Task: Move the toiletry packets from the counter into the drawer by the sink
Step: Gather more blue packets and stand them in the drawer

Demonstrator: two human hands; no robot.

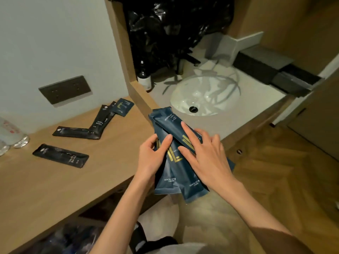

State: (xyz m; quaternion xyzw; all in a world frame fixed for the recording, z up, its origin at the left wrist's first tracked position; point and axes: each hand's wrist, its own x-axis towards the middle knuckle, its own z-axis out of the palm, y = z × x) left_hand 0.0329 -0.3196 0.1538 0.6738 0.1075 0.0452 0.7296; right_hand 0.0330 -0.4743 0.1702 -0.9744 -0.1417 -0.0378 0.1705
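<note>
Gathering step: blue dental-kit packets (176, 162) are being held fanned nr the sink (205, 94), pinched by the left grip (148, 158) and pressed under flat fingers of the right grip (209, 160). Black packets (60, 155) are lying on the worktop (45, 189). Next, prob.: bundle needing to be squared, then carried to the open drawer (293, 77).

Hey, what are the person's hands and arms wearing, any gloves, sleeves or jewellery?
Both hands are bare: no gloves, rings or watch show on the left hand or right hand. The forearms are uncovered; a brown sleeve begins high on the right arm.
</note>
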